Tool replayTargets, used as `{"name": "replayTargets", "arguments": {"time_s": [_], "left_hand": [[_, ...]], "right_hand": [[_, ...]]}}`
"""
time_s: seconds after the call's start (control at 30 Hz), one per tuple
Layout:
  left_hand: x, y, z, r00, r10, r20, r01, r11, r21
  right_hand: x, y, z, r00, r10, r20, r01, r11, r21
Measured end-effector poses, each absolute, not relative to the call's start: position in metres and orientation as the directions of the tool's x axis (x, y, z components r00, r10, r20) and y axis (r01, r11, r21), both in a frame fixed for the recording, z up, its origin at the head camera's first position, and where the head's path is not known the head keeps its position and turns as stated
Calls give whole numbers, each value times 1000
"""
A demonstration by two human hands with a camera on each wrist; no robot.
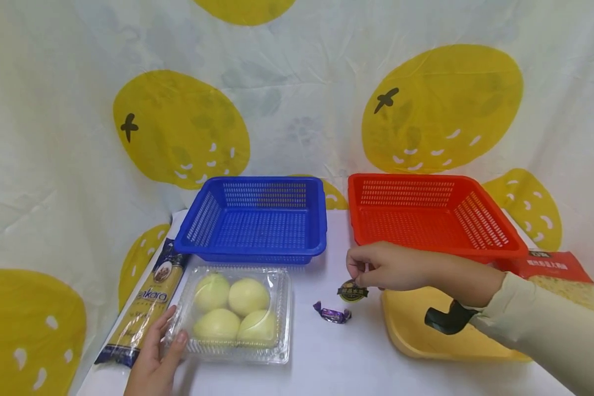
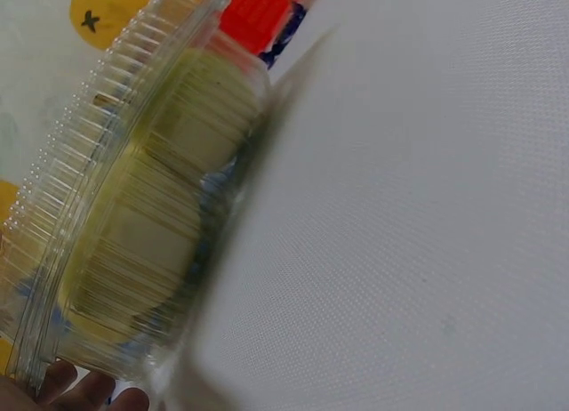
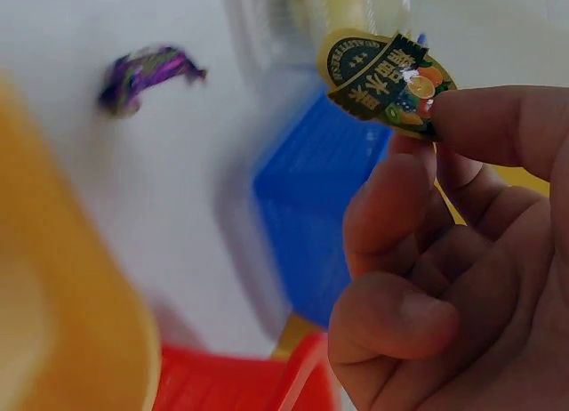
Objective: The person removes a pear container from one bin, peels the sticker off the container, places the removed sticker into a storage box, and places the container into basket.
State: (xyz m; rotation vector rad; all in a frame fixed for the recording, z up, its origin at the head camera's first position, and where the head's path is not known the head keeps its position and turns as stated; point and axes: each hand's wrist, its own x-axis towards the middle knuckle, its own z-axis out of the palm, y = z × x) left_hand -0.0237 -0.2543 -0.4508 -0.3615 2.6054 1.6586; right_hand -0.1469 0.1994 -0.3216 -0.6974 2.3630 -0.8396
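Observation:
My right hand (image 1: 396, 267) pinches an oval black-and-gold fruit sticker (image 1: 352, 291) between thumb and finger, over the white tabletop. In the right wrist view the sticker (image 3: 387, 84) shows Chinese lettering and printed fruit, tilted in the fingertips of the right hand (image 3: 480, 251). At the left, my left hand (image 1: 158, 352) holds the near left corner of a clear plastic box (image 1: 284, 313) with several pale yellow-green round fruits (image 1: 249, 297) inside. Fingertips of the left hand (image 2: 84, 393) reach under the box's rim in the left wrist view. A purple-wrapped candy (image 1: 333, 314) lies just below the sticker.
A blue basket (image 1: 262, 258) and a red basket (image 1: 435, 252) stand at the back. Left of the box lies a pasta packet (image 1: 146, 308). Under the right forearm sit a yellow tray (image 1: 401, 341) and a black curved object (image 1: 447, 320), with a red-topped packet (image 1: 556, 267) beyond.

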Motion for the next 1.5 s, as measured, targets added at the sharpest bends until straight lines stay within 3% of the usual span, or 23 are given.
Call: {"name": "replayTargets", "arguments": {"time_s": [0.37,0.83,1.03,1.5], "left_hand": [[-27,-255,-447,-968,-171,-183,-238,401,885],[-24,-258,-452,-978,-162,-127,-183,398,899],[-23,-257,-454,-987,-148,-69,-121,380,917],[-23,-257,-449,-984,-140,-106,-157,424,892]], "right_hand": [[-143,246,-326,-732,-593,-336,-247,690,-680],[-144,303,-347,-696,-615,-370,-211,668,-713],[-139,326,-364,-672,-633,-384,-178,642,-746],[-133,367,-416,-672,-627,-393,-107,608,-787]]}}
